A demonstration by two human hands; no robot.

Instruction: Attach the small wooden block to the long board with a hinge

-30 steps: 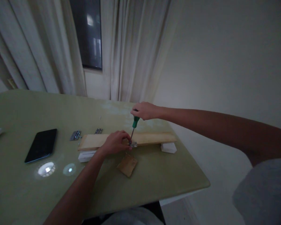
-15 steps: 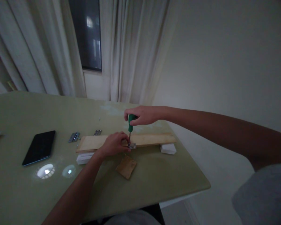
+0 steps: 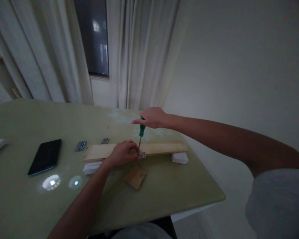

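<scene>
My right hand (image 3: 154,117) is closed round the top of a green-handled screwdriver (image 3: 142,130), its thumb side stretched toward the left. The screwdriver leans slightly, and its shaft runs down to a metal hinge (image 3: 143,155) at the near edge of a wooden board (image 3: 161,146). My left hand (image 3: 123,152) rests over the board, with its fingertips pinched at the left end of the hinge, beside the screwdriver tip. Those fingers hide part of the hinge, and any screw under the tip is too small to make out.
White blocks (image 3: 180,158) (image 3: 91,168) prop up the board on the green table (image 3: 184,196). A brown square piece (image 3: 135,177) lies in front. To the left are more hinges (image 3: 81,146) (image 3: 105,141) and a black tablet (image 3: 45,157). A tiny screw-like piece (image 3: 107,126) lies behind.
My right hand has risen slightly and shifted right, its grip changing on the screwdriver handle, which leans more to the right. My left hand stays at the hinge. The view has shifted slightly.
</scene>
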